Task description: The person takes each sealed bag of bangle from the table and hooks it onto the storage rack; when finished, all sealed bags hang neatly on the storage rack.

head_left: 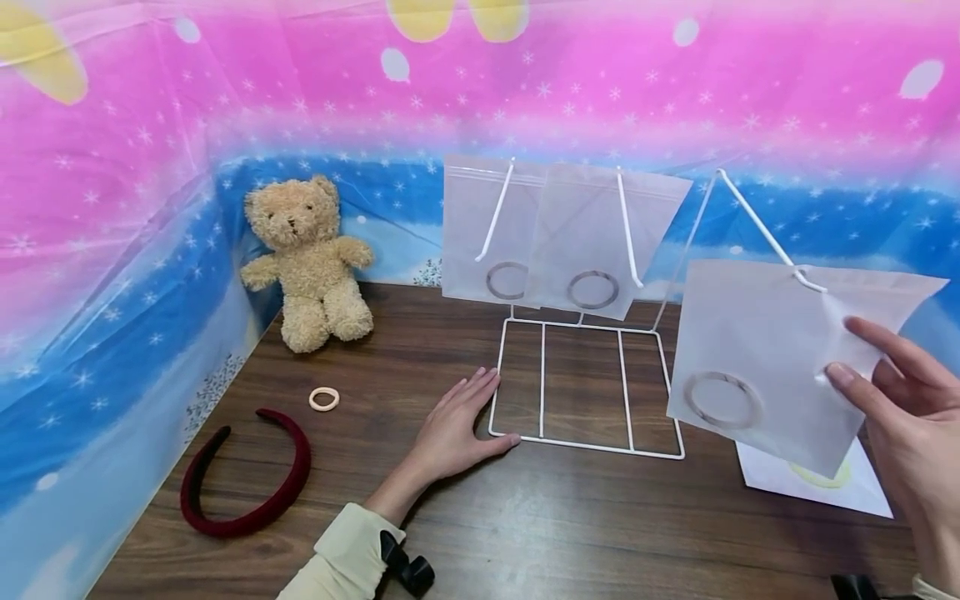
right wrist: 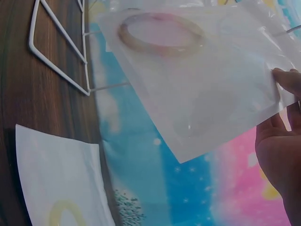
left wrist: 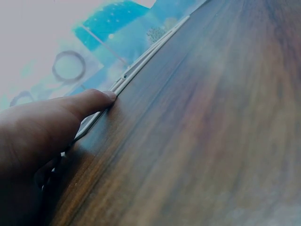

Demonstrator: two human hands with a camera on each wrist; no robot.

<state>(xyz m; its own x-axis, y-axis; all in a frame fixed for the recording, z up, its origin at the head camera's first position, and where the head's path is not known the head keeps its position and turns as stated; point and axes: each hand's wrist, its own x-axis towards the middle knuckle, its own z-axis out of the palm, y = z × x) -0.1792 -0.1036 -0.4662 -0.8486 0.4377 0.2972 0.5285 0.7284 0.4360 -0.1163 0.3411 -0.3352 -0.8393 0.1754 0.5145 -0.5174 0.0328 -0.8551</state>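
Observation:
A white wire display rack (head_left: 585, 447) stands on the table. My left hand (head_left: 457, 433) rests at its front left corner, fingers straight, the thumb (left wrist: 101, 95) touching the front wire. On the right, my right hand (head_left: 911, 408) pinches a frosted zip bag (head_left: 765, 333) near its right side between thumb and fingers. A ring-shaped bangle (right wrist: 160, 49) shows through that bag. The tip of the rack's right prong (head_left: 810, 282) crosses the bag's top edge. Two similar bags, the left one (head_left: 487, 217) and the middle one (head_left: 581, 225), hang on the other prongs, each with a ring inside.
Below the held bag lies another bag (head_left: 862, 492) with a yellowish ring on the table. To the left are a teddy bear (head_left: 315, 258), a small pale ring (head_left: 324, 408) and a dark red headband (head_left: 296, 479). A patterned cloth (head_left: 337, 92) hangs behind.

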